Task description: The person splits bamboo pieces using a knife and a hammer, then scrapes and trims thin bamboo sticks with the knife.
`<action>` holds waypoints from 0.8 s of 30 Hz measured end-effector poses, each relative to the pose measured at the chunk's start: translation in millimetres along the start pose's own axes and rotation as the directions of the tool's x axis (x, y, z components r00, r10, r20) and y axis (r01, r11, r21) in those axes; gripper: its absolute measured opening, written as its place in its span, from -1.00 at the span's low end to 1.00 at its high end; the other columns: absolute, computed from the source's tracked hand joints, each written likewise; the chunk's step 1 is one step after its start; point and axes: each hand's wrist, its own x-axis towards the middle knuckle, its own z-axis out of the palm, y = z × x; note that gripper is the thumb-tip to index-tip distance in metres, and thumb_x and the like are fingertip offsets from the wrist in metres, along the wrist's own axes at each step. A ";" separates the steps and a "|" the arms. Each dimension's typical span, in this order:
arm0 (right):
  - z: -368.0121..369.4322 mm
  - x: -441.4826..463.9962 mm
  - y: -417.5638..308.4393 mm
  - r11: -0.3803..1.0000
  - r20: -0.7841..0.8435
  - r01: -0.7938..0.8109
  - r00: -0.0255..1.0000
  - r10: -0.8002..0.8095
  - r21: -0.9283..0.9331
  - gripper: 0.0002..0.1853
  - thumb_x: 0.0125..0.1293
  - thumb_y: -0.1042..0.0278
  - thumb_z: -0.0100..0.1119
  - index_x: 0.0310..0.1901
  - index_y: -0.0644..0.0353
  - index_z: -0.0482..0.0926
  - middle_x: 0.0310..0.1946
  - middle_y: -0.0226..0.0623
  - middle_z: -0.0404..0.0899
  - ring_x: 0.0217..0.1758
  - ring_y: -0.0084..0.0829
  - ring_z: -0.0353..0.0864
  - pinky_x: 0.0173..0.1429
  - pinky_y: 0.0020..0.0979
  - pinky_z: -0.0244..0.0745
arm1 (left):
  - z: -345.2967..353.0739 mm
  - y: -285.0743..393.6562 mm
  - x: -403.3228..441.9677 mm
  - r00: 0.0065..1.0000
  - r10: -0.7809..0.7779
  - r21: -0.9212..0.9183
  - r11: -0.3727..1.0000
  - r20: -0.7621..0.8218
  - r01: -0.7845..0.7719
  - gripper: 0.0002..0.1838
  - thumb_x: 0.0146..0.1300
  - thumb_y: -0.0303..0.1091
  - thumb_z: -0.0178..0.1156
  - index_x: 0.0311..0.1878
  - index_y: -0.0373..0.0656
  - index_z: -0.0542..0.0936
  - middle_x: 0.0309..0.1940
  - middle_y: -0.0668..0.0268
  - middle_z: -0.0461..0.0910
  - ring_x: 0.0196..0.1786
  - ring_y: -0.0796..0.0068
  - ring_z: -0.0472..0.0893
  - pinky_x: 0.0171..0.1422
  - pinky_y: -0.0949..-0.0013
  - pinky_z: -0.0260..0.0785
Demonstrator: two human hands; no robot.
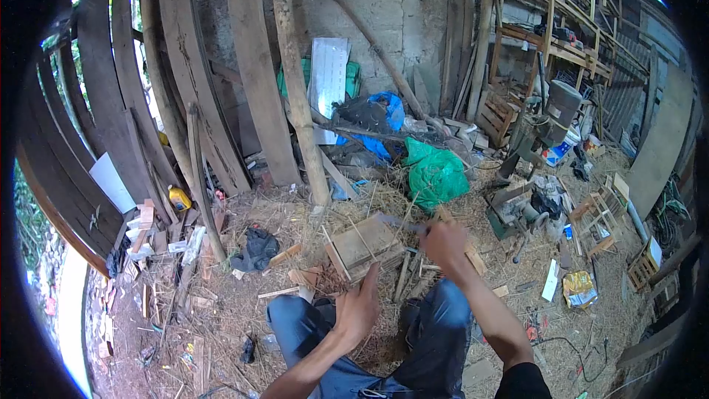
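Observation:
A small wooden box-like piece (367, 242) made of boards lies on the ground before my knees. My left hand (357, 312) is at its near edge, the index finger stretched along the wood and the thumb apart; the other fingers are partly hidden, and it appears to grip that edge. My right hand (447, 244) is closed round a tool with a flat grey blade (399, 223). The blade points left over the far right side of the wooden piece; it is blurred, so its exact kind is unclear. A thin stick (362, 236) crosses the top of the wood.
Straw and wood scraps cover the ground. A green plastic sack (436, 176) lies beyond my right hand, a black plastic bag (256, 250) to the left. Tall planks (258, 66) and a pole (295, 89) lean at the back. A metal machine (543, 122) and a yellow packet (579, 289) are right.

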 end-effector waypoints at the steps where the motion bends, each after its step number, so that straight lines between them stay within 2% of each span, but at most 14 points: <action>1: 9.8 -12.4 -5.5 0.997 0.074 0.078 0.994 -0.080 0.028 -0.84 0.06 0.23 0.15 -0.37 -0.04 0.71 -0.57 -0.15 0.61 -0.46 -0.17 0.65 -0.32 -0.18 0.53 | 1.8 1.9 0.6 0.993 -0.091 -0.090 0.991 0.072 0.097 -0.46 0.07 -0.60 0.06 0.21 -0.19 0.37 -0.25 -0.07 0.58 -0.29 -0.03 0.61 -0.28 0.08 0.45; 2: 12.5 -11.1 -2.9 0.997 0.074 0.079 0.994 -0.081 0.026 -0.84 0.06 0.23 0.15 -0.37 -0.04 0.71 -0.57 -0.15 0.61 -0.46 -0.17 0.65 -0.32 -0.18 0.53 | 3.4 3.0 2.3 0.974 -0.169 -0.173 0.966 0.151 0.194 -0.46 0.10 -0.59 0.05 0.21 -0.16 0.37 -0.27 -0.11 0.57 -0.28 -0.07 0.60 -0.28 0.06 0.45; 6: 22.4 8.5 28.0 0.999 0.009 0.034 0.999 -0.035 0.037 -0.84 0.04 0.25 0.12 -0.41 -0.01 0.69 -0.58 -0.17 0.61 -0.45 -0.17 0.65 -0.32 -0.20 0.54 | -3.4 -0.8 -3.8 0.959 -0.193 -0.240 0.941 0.206 0.241 -0.53 0.18 -0.54 0.02 0.21 -0.12 0.37 -0.32 -0.17 0.55 -0.28 -0.15 0.57 -0.28 0.01 0.44; 9: 15.8 22.9 43.2 0.984 0.021 -0.111 0.993 0.115 -0.139 -0.85 0.02 0.25 0.14 -0.43 0.02 0.69 -0.58 -0.18 0.61 -0.45 -0.17 0.65 -0.30 -0.18 0.53 | 0.2 -14.2 -6.8 0.995 -0.078 -0.169 0.982 0.061 0.088 -0.56 0.22 -0.52 0.00 0.20 -0.15 0.37 -0.32 -0.18 0.56 -0.26 -0.16 0.57 -0.25 0.00 0.45; 12: 17.7 -3.0 11.4 0.983 0.030 -0.091 0.995 0.097 -0.160 -0.84 0.00 0.23 0.18 -0.44 0.06 0.68 -0.56 -0.14 0.62 -0.44 -0.15 0.65 -0.29 -0.17 0.54 | 2.8 -9.3 1.4 0.992 -0.109 -0.208 0.971 0.069 0.121 -0.58 0.23 -0.52 -0.01 0.19 -0.17 0.38 -0.28 -0.17 0.56 -0.22 -0.15 0.58 -0.22 0.01 0.45; 14: 16.6 -18.4 -8.0 0.991 0.159 0.131 0.979 -0.130 0.005 -0.83 0.01 0.22 0.20 -0.45 0.11 0.68 -0.53 -0.07 0.62 -0.42 -0.11 0.65 -0.27 -0.15 0.55 | 7.7 -1.4 4.2 0.970 -0.156 -0.243 0.950 0.184 0.198 -0.61 0.25 -0.52 -0.02 0.17 -0.19 0.39 -0.23 -0.15 0.56 -0.15 -0.14 0.57 -0.18 0.05 0.46; 15: 42.4 -8.9 13.9 0.992 0.035 0.095 0.995 -0.098 0.081 -0.80 0.02 0.19 0.21 -0.46 0.15 0.66 -0.51 -0.01 0.61 -0.38 -0.08 0.66 -0.28 -0.14 0.55 | 6.8 -0.4 4.0 0.970 -0.158 -0.243 0.949 0.183 0.201 -0.61 0.25 -0.52 -0.02 0.17 -0.19 0.39 -0.23 -0.15 0.56 -0.15 -0.14 0.57 -0.18 0.05 0.46; 17: 29.8 27.4 44.0 0.961 0.056 -0.241 0.966 0.251 -0.137 -0.78 0.03 0.16 0.21 -0.48 0.13 0.66 -0.53 0.01 0.60 -0.38 -0.07 0.65 -0.27 -0.12 0.55 | 2.5 -0.1 -5.9 0.995 -0.083 -0.331 0.939 0.051 0.096 -0.64 0.24 -0.55 0.01 0.12 -0.18 0.45 -0.22 -0.19 0.53 -0.16 -0.12 0.58 -0.14 0.15 0.43; 19: 28.6 42.5 74.2 0.936 0.005 -0.346 0.938 0.347 -0.061 -0.77 0.06 0.14 0.21 -0.45 0.13 0.66 -0.54 0.02 0.60 -0.40 -0.07 0.65 -0.28 -0.10 0.55 | -4.8 -7.5 -10.7 0.985 -0.129 -0.343 0.926 0.111 0.160 -0.68 0.29 -0.49 0.00 0.11 -0.17 0.46 -0.32 -0.07 0.55 -0.28 0.01 0.59 -0.23 0.21 0.40; 20: 35.4 41.6 72.1 0.938 0.003 -0.342 0.939 0.343 -0.058 -0.77 0.06 0.14 0.21 -0.45 0.13 0.66 -0.54 0.02 0.60 -0.40 -0.07 0.65 -0.28 -0.10 0.55 | -7.1 -11.3 -9.4 0.973 -0.163 -0.364 0.907 0.161 0.212 -0.71 0.33 -0.44 -0.01 0.10 -0.16 0.47 -0.42 0.04 0.57 -0.40 0.14 0.60 -0.33 0.28 0.38; 21: 35.4 34.8 59.5 0.969 -0.052 -0.245 0.968 0.244 -0.018 -0.78 0.08 0.15 0.20 -0.44 0.11 0.66 -0.55 -0.01 0.59 -0.42 -0.07 0.64 -0.31 -0.12 0.54 | -1.6 -19.2 -6.1 0.974 -0.166 -0.368 0.906 0.152 0.211 -0.71 0.33 -0.44 -0.01 0.10 -0.16 0.47 -0.42 0.04 0.57 -0.40 0.14 0.60 -0.33 0.28 0.38; 22: 34.8 24.0 45.6 0.990 -0.106 -0.144 0.984 0.144 0.012 -0.79 0.10 0.16 0.18 -0.42 0.10 0.66 -0.57 -0.03 0.59 -0.45 -0.07 0.64 -0.35 -0.13 0.54 | 9.8 -30.7 -2.2 0.949 -0.230 -0.514 0.799 0.217 0.311 -0.72 0.38 -0.37 -0.06 0.11 -0.16 0.46 -0.52 0.21 0.46 -0.50 0.36 0.48 -0.40 0.39 0.29; 23: 32.1 7.2 27.2 0.997 -0.067 0.023 0.998 -0.018 0.074 -0.81 0.09 0.18 0.18 -0.41 0.09 0.66 -0.58 -0.06 0.59 -0.46 -0.07 0.64 -0.37 -0.14 0.53 | 17.0 -35.9 2.3 0.917 -0.274 -0.636 0.660 0.291 0.399 -0.71 0.43 -0.29 -0.10 0.12 -0.16 0.45 -0.63 0.37 0.36 -0.60 0.58 0.36 -0.48 0.49 0.20; 24: 30.0 -10.1 7.5 0.973 -0.036 0.183 0.983 -0.180 0.141 -0.83 0.09 0.20 0.18 -0.40 0.07 0.65 -0.60 -0.09 0.59 -0.47 -0.08 0.63 -0.40 -0.15 0.52 | 15.6 -28.8 6.3 0.918 -0.273 -0.643 0.656 0.288 0.397 -0.71 0.43 -0.29 -0.10 0.12 -0.16 0.45 -0.63 0.37 0.36 -0.60 0.58 0.36 -0.48 0.49 0.20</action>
